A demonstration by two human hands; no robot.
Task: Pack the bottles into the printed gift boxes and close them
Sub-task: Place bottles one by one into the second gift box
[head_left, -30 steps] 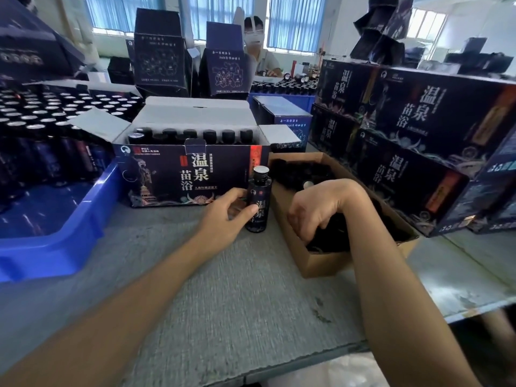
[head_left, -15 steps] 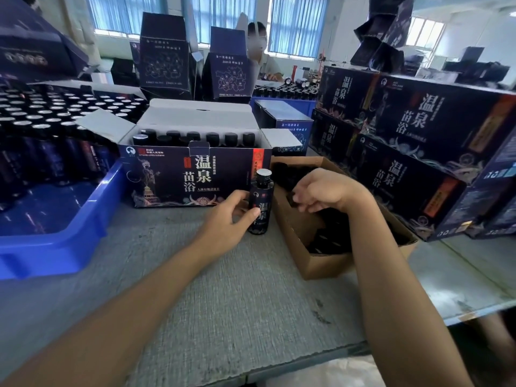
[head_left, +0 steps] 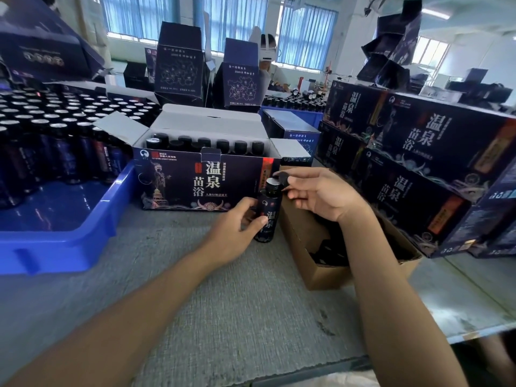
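- Centrally in the frame, our left hand (head_left: 237, 227) grips a dark bottle (head_left: 268, 216) that stands upright on the table, with fingers and thumb curled round its lower body.
- Our right hand (head_left: 321, 194) pinches a small dark cap (head_left: 282, 177) between thumb and fingertips, just above the bottle's neck. We cannot tell whether the cap touches it.
- Just behind the bottle stands the open gift box (head_left: 201, 182) with its flaps spread. A row of capped bottles (head_left: 206, 143) shows along its top, and the held bottle overlaps the box's right front corner.
- To the right of the bottle, under our right wrist, lies a brown carton (head_left: 329, 275). It holds dark pieces too shadowed for us to name.
- At the left edge we see a blue tray (head_left: 55, 247) packed with many standing bottles (head_left: 55, 129).
- On the right of the frame, closed printed boxes (head_left: 418, 163) sit stacked in two tiers, close beside the carton.
- Behind the open box, two tall dark boxes (head_left: 178, 60) stand on end, and another person (head_left: 269, 54) is beyond them at upper centre.
- We work on a grey, rough-looking table (head_left: 223, 317) with a few dark marks towards the lower right.
- Along the top of the frame, windows with blue blinds (head_left: 237, 20) let in daylight.
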